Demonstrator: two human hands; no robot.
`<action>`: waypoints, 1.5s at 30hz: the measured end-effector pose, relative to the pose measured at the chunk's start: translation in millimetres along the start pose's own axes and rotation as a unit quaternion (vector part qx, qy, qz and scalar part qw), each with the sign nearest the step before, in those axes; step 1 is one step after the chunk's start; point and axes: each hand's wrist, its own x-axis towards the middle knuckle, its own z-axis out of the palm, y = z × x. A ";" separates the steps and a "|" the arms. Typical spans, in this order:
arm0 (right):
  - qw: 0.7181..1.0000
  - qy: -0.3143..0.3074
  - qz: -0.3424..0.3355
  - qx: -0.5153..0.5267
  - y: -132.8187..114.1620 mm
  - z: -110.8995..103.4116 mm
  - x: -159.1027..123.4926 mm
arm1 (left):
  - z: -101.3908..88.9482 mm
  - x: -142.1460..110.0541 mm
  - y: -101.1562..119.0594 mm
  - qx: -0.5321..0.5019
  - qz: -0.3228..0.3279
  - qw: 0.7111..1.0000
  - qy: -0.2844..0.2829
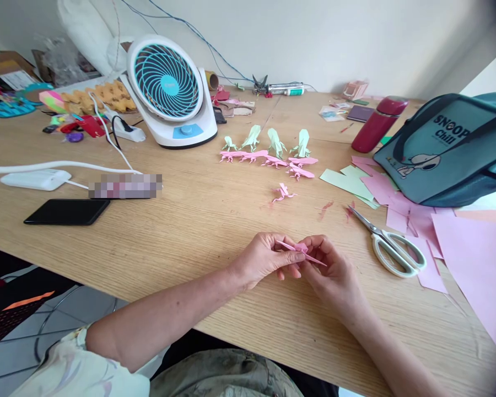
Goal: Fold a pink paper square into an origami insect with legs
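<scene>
Between my two hands is a piece of folded pink paper (pixel 300 248) with thin pointed ends sticking out to both sides. My left hand (pixel 268 256) pinches it from the left, thumb on top. On the other side my right hand (pixel 326 263) grips it with curled fingers, which hide part of the folds. Just beyond stands a small pink origami figure (pixel 283 192) with thin legs. Farther back is a row of pink origami figures (pixel 254 156), and behind them several pale green origami figures (pixel 276 143).
Scissors (pixel 391 242) lie right of my hands, beside pink and green paper sheets (pixel 467 248). A red flask (pixel 378 125) and a teal bag (pixel 450 146) stand behind them. At left are a white fan (pixel 169 88), a black phone (pixel 66 212) and white cables (pixel 58 164).
</scene>
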 end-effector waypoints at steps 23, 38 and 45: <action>0.997 0.021 -0.007 0.074 2.3 -8.6 9.2 | -4.0 -0.5 4.9 -0.049 -0.015 0.999 0.010; 0.995 0.011 0.010 0.096 3.3 -7.8 9.6 | -0.8 -1.6 2.8 0.030 0.047 0.997 0.047; 0.997 0.024 -0.001 0.070 2.5 -5.2 9.2 | -4.3 0.9 1.4 0.020 0.029 0.999 0.007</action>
